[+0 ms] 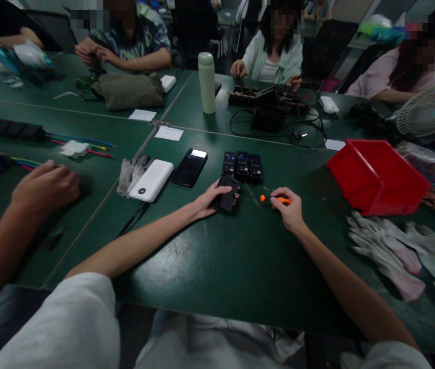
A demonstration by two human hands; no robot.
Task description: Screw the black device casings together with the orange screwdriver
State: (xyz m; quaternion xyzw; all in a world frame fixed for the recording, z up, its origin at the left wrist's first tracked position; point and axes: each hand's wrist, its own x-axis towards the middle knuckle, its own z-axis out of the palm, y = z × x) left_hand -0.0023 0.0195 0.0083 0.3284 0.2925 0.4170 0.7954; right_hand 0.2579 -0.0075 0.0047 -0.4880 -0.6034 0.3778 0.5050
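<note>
My left hand [210,201] is closed around a black rectangular socket-like module [228,193], thumb across its face, held just above the green table. To its right, my right hand [288,209] grips an orange-and-black screwdriver [284,200], its front end pointing left toward the module. The thin tip is too blurred to tell whether it touches. Just beyond my left hand stand three similar black modules in a row: a left one [229,164], a middle one [243,165] and a right one [255,167]. Left of them lies a dark phone [189,168].
A white power bank [151,180] rests by grey gloves [127,177]. On the right are a red bin [378,177] and work gloves [388,251]. A pale green bottle [207,84] stands behind. A co-worker's hand [46,188] is at left; others sit opposite, near a fan [430,110].
</note>
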